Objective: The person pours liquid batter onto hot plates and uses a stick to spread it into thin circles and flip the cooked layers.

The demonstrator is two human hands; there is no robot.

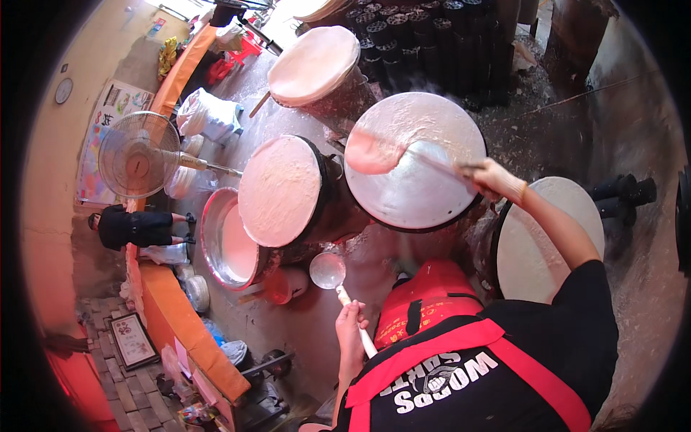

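Note:
My right hand (486, 178), in what looks like a pale glove, grips the handle of a spreader with a pinkish, blurred blade (371, 151) on the middle griddle (425, 198). Pale batter covers part of that griddle; bare metal shows below it. My left hand (350, 320) holds the white handle of a round metal ladle (327, 271) low at the centre. Left of the middle griddle sits another griddle coated in pale batter (279, 187), and beside that a wide basin (232, 245) of pale liquid. A batter-covered griddle (543, 259) lies under my right arm.
A further pale-covered round griddle (309, 61) stands at the back, near stacked black cylinders (403, 50). A standing fan (140, 155) and a person in black (129, 227) are at the left along an orange counter (191, 335). More black cylinders (622, 194) lie at right.

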